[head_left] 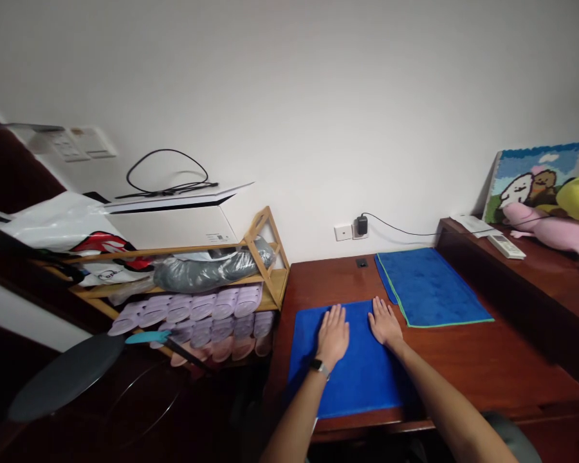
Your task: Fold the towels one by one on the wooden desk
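A blue cloth (361,379) lies spread flat near the front edge of the wooden table (468,366). My left hand (334,334) rests flat on its upper left part, fingers close to its far edge, with a watch on the wrist. At the cloth's far right corner my right hand (385,323) lies palm down, fingers extended. Neither hand grips anything. Behind and to the right of my right hand is a second blue cloth with a green edge (431,289), lying flat with part of another layer showing at its left.
Slippers (202,305) fill a wooden rack (277,283) at the left, under a white box (174,228). A black charger (361,225) is plugged into the wall. On the raised surface at right are a remote (506,246), a pink plush toy (554,228) and a picture (531,180).
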Motion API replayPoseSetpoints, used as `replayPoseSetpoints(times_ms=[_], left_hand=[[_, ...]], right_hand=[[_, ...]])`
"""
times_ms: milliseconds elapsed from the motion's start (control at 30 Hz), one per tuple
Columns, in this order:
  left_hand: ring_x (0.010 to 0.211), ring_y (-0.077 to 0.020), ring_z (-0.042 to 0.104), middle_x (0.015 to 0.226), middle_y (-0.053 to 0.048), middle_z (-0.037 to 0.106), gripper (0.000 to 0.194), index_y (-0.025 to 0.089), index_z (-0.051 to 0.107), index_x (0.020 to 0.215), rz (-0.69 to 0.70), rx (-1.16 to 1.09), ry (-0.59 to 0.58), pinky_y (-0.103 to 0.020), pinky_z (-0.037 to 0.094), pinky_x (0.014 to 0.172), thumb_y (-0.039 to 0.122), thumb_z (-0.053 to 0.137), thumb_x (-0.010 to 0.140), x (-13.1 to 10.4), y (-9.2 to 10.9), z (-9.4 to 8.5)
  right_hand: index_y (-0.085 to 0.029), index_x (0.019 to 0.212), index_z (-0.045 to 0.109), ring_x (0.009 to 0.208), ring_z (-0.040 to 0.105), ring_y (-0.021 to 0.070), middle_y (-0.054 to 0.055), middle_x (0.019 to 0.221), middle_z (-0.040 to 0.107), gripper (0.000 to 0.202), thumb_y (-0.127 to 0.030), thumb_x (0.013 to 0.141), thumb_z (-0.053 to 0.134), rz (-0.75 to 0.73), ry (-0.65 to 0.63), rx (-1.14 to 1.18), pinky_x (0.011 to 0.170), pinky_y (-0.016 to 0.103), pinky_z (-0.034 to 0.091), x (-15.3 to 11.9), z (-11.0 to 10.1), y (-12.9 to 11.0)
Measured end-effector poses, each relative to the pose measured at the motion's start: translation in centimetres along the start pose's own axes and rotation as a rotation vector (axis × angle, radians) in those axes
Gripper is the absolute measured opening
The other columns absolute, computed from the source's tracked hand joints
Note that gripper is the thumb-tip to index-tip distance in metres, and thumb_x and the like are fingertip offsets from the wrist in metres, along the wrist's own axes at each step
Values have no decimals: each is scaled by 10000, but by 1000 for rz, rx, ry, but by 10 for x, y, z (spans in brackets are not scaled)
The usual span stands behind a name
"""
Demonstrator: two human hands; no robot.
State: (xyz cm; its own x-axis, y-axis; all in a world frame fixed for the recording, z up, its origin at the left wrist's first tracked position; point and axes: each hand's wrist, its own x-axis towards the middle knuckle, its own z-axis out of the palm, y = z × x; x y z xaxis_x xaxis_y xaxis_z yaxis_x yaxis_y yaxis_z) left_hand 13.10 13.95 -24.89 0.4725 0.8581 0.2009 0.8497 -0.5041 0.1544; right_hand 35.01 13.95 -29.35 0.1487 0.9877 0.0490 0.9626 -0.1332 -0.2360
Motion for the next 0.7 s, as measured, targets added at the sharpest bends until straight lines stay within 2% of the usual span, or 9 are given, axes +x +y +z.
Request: replayPoseSetpoints(times_ms=[100, 167, 200, 267, 433, 500, 600, 700], left_hand=[[1589, -199, 279, 1695, -78, 371, 629, 174, 363, 1624, 44, -31, -57, -432, 238, 1309, 433, 154, 1090, 35, 39, 20], [1580, -200, 304, 1682, -62, 400, 626, 208, 382, 1619, 45, -32, -76, -431, 261, 1299, 464, 174, 1086, 46, 45, 30], [1579, -201, 308, 1680, -53, 403, 620, 226, 385, 1618, 39, -31, -81, -432, 260, 1299, 474, 191, 1084, 47, 39, 33], [1582, -208, 300, 1687, -48, 390, 609, 246, 370, 1625, 3, -20, -76, -443, 242, 1304, 471, 219, 1079, 42, 14, 32], [1579, -278, 310, 1683, -129, 374, 619, 178, 306, 1648, -212, 33, -15, -533, 247, 1290, 364, 221, 1064, 5, -84, 13], [1569, -283, 334, 1676, -143, 382, 625, 146, 326, 1638, -268, 42, 11, -524, 262, 1285, 353, 230, 1056, -9, -110, 7], [1544, -278, 386, 1651, -145, 431, 625, 133, 364, 1621, -302, 42, 55, -506, 298, 1274, 347, 255, 1044, -18, -121, 3], [1521, -272, 427, 1604, -143, 512, 602, 142, 416, 1597, -308, 37, 121, -502, 317, 1267, 295, 272, 1032, -19, -114, -4]], right_hand=[[-39, 1654, 241, 1612, 175, 256, 148, 1723, 234, 678, -374, 1065, 219, 1, -7, -10, 1304, 442, 146, 0, 0, 0], [-29, 1652, 241, 1611, 180, 256, 149, 1723, 229, 680, -368, 1063, 229, 4, -16, -18, 1305, 431, 146, 0, 0, 0], [-29, 1652, 240, 1611, 179, 253, 148, 1724, 228, 680, -370, 1063, 227, 8, -16, -20, 1305, 429, 146, 0, 0, 0], [-39, 1655, 240, 1612, 178, 247, 143, 1724, 228, 680, -382, 1068, 212, 8, -9, -22, 1305, 427, 147, 1, 1, 1], [-55, 1660, 235, 1615, 166, 249, 137, 1726, 228, 692, -407, 1067, 188, 3, 8, -14, 1309, 452, 129, -1, 3, 3], [-47, 1659, 231, 1616, 160, 250, 139, 1726, 231, 698, -408, 1064, 183, 10, 1, -19, 1310, 454, 119, -1, 2, 3], [-34, 1655, 235, 1614, 170, 247, 141, 1725, 234, 703, -404, 1060, 178, 19, -17, -28, 1307, 436, 129, -1, -3, -1], [-48, 1651, 265, 1612, 181, 265, 135, 1725, 245, 692, -386, 1050, 213, 51, -23, -44, 1302, 453, 139, -2, -16, -10]])
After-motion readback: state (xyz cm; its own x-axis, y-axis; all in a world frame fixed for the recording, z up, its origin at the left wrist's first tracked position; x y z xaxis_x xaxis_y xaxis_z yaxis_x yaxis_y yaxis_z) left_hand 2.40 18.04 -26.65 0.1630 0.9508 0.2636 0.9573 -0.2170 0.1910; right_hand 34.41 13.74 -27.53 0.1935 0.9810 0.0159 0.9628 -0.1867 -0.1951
